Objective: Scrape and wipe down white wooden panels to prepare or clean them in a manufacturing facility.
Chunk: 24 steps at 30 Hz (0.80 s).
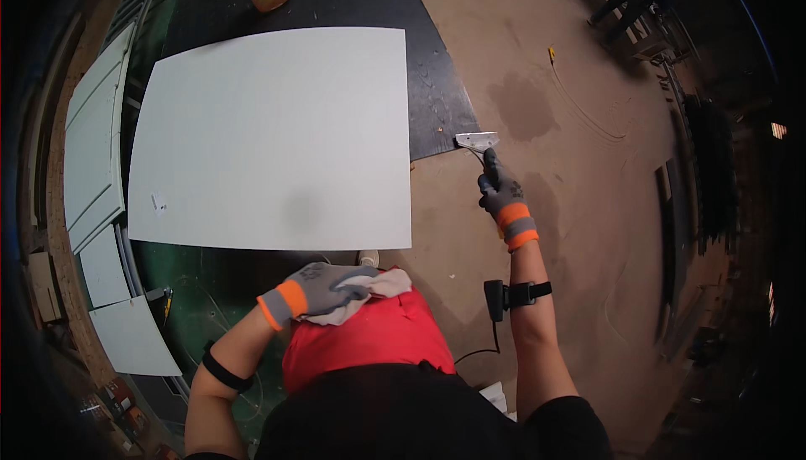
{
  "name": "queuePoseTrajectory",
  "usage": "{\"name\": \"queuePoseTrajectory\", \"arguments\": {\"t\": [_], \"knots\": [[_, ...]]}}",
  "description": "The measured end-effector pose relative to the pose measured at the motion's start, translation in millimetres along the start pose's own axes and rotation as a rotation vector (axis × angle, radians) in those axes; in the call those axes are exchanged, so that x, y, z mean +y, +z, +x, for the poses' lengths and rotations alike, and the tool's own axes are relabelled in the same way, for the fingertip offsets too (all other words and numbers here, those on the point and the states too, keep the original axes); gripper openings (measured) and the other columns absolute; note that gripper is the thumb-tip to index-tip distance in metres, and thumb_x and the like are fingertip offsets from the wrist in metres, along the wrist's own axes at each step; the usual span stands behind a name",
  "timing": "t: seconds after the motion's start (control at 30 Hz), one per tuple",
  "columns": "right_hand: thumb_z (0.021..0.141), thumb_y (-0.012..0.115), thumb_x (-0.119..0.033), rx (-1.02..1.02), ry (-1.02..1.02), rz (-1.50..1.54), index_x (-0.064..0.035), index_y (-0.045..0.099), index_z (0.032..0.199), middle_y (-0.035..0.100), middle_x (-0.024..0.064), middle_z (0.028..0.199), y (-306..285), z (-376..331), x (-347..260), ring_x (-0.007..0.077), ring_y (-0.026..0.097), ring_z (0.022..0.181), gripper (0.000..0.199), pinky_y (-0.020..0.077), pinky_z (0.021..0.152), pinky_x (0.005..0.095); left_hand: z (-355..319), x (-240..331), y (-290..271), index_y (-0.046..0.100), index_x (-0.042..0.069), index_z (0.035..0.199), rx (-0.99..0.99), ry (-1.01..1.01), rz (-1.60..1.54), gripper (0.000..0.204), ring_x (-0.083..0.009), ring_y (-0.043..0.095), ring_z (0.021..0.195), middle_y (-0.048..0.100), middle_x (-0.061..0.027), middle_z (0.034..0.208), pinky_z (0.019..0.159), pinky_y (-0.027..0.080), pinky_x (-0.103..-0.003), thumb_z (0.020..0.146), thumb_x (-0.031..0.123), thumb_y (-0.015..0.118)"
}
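Right hand (501, 194): closed on flat metal scraper (477, 140), blade toward large white rectangular panel (269, 137) on dark counter (437, 99), to its left. Left hand (315, 290): clutching white cloth (374, 290), just below panel.

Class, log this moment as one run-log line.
left hand: holds white cloth | right hand: holds scraper beside white panel | table edge

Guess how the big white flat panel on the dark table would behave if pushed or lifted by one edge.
The large white rectangular panel lies flat with straight edges, so it is probably stiff. Its smooth face on the dark table suggests it would slide rather than tip. Its breadth likely makes a one-handed lift awkward.
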State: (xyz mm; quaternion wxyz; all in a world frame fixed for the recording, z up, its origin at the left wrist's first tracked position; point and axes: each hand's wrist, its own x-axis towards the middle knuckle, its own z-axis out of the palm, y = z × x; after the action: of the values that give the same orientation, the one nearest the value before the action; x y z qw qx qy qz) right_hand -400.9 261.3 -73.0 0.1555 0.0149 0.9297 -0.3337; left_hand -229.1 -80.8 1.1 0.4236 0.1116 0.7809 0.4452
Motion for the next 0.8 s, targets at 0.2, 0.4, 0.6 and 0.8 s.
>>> {"name": "queuePoseTrajectory", "arguments": {"t": [0.2,0.4,0.6,0.8], "knots": [[0.082,0.054,-0.004,-0.240,-0.374,-0.358,-0.0308,0.051,0.134,0.063,0.0074,0.092,-67,-23,-14,0.0278,0.063,0.077,0.058,0.0500,0.070,0.0377,-124,-129,49,0.060,0.014,0.117,0.776,-0.499,-0.091,0.035,-0.0311,0.065,0.086,0.066,-0.0158,0.098,0.077,0.049,-0.037,0.087,0.032,0.053],[0.083,0.058,-0.008,-0.613,-0.710,-0.618,-0.0364,0.051,0.134,0.060,0.0040,0.085,-47,-46,-99,0.0244,0.061,0.073,0.058,0.0491,0.063,0.0366,-145,-169,95,0.059,0.005,0.111,1.042,-0.470,-0.620,0.027,-0.0110,0.054,0.079,0.059,-0.0015,0.090,0.070,0.046,-0.027,0.090,0.019,0.052],[0.078,0.056,-0.004,-0.687,-0.830,-0.791,-0.0139,0.066,0.092,0.060,0.0045,0.082,-38,-42,-120,0.0269,0.060,0.073,0.020,0.0485,0.064,0.0367,-141,-163,132,0.056,0.006,0.125,1.194,-0.390,-0.605,0.037,-0.0070,0.051,0.076,0.057,0.0015,0.089,0.066,0.043,-0.022,0.091,0.020,0.055],[0.082,0.059,-0.011,-0.763,-0.821,-0.883,-0.0347,0.061,0.122,0.062,0.0044,0.090,-37,-31,-126,0.0270,0.062,0.077,0.046,0.0495,0.067,0.0386,-145,-171,163,0.055,0.006,0.127,1.086,-0.438,-1.006,0.041,-0.0102,0.053,0.077,0.059,0.0008,0.091,0.068,0.045,-0.027,0.091,0.024,0.058]]}}
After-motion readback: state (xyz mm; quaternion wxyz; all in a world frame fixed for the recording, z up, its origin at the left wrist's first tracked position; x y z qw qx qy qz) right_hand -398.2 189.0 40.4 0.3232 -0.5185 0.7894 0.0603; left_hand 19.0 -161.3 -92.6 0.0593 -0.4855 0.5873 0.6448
